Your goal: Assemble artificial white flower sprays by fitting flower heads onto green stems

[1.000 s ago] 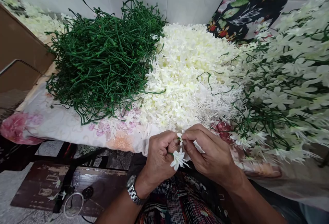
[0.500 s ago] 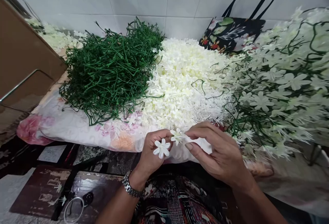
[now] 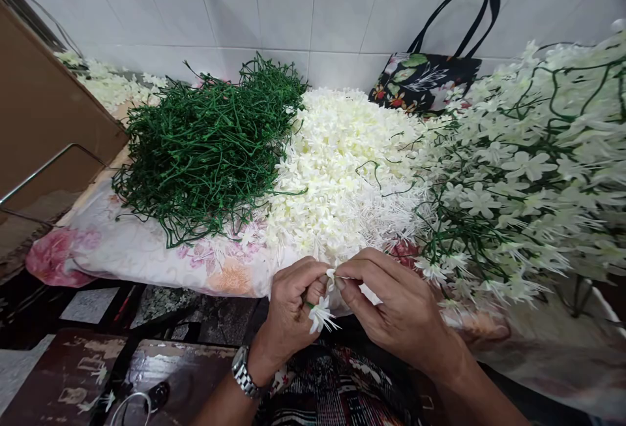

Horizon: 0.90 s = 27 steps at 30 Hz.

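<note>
My left hand (image 3: 293, 308), with a metal watch on its wrist, is closed on an artificial flower stem, mostly hidden in the fingers. From it a white artificial flower (image 3: 321, 316) hangs below the knuckles, petals tilted down and thin white threads sticking out. At the meeting fingertips of both hands is a second, small white flower (image 3: 331, 278), partly covered. My right hand (image 3: 391, 302) pinches this one with thumb and forefinger from the right. Just beyond the hands lies a heap of loose white flower heads (image 3: 337, 171).
A tangled pile of green plastic stems (image 3: 205, 152) lies left on the floral cloth (image 3: 147, 256). Assembled white flower sprays (image 3: 499, 197) crowd the right side. A black floral bag (image 3: 425, 80) leans against the tiled wall. A cardboard box (image 3: 53, 106) stands far left.
My right fingertips have closed in on the small flower at my left fingertips. My left hand has turned, so the other flower now points downward. The view has shifted slightly.
</note>
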### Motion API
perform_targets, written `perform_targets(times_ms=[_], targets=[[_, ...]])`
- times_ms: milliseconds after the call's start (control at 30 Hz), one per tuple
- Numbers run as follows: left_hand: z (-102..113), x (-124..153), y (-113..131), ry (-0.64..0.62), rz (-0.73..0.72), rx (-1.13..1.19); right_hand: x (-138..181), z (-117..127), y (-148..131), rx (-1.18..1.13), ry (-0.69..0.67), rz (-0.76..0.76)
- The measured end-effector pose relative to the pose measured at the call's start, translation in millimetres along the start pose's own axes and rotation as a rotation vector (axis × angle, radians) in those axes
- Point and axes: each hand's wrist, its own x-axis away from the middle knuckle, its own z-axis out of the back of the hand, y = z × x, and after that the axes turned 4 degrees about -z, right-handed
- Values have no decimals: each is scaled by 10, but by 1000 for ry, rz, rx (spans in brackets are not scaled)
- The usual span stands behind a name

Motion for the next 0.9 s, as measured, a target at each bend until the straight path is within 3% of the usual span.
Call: perform_targets(times_ms=[167,400,600,767,900], targets=[[-31,-10,-4,-7,-6,-13,28,-62,57,-50,-11,-64],[-58,-31,-43,-8,121,46,-7,-173,132,-91,-4,-37],[-44,-62,-42,6,87,2,-23,-199,147,-47,-6,1],[-10,-28,-41,-87,149,11,5,-110,149,-116,9,-42],[3,15,-24,-152,76,-39,21,130,98,-138,80,-106]])
